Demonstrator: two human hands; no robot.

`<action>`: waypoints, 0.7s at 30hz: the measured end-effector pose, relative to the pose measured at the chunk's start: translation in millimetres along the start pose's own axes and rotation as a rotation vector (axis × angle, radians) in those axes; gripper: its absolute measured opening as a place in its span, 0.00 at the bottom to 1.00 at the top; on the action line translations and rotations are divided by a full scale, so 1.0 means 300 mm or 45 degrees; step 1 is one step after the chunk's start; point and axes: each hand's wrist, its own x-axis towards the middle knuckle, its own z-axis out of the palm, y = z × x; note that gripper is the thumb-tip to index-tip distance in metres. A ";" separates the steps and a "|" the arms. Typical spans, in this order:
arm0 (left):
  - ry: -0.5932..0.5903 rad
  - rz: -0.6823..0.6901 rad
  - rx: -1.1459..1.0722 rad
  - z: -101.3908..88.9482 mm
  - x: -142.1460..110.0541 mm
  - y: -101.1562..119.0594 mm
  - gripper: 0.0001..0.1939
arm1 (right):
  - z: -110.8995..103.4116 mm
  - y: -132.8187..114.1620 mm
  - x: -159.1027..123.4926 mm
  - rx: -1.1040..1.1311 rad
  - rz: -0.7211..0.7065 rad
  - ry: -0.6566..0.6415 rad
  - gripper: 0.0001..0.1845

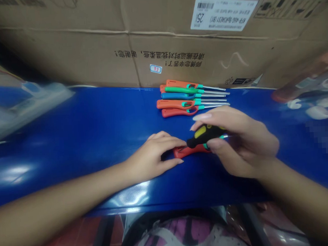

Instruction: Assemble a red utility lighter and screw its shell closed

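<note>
My left hand (157, 152) pinches the butt end of a red long-necked gas lighter (194, 150) that lies on the blue table. In my right hand (240, 141) is a screwdriver (201, 135) with a black and yellow handle, gripped between thumb and fingers. Its thin shaft slants down to the left, onto the lighter's handle near my left fingers; I cannot tell exactly what the tip touches. My right hand covers most of the lighter's neck. Farther back lies a pile of similar lighters (175, 104), orange, red, green and blue, their metal necks pointing right.
A big cardboard box (94, 57) with printed text stands along the back of the blue table (84, 123). At the left sits a blurred whitish object (42, 103). On the right are a blurred clear-and-red container (294, 85) and several white pieces (319, 112).
</note>
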 end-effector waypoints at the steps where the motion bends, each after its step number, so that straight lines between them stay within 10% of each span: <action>1: 0.001 0.005 0.000 0.001 0.000 0.000 0.18 | -0.006 -0.001 0.002 -0.080 -0.035 0.013 0.26; 9: 0.006 -0.002 0.018 0.000 0.001 0.002 0.18 | -0.013 0.004 -0.002 0.010 0.122 -0.012 0.23; 15: 0.012 0.010 0.002 -0.002 0.004 0.006 0.19 | -0.024 0.012 0.005 -0.305 -0.079 0.051 0.20; 21: 0.007 0.005 0.009 0.002 0.003 -0.001 0.19 | -0.021 -0.004 -0.005 0.085 0.119 -0.122 0.30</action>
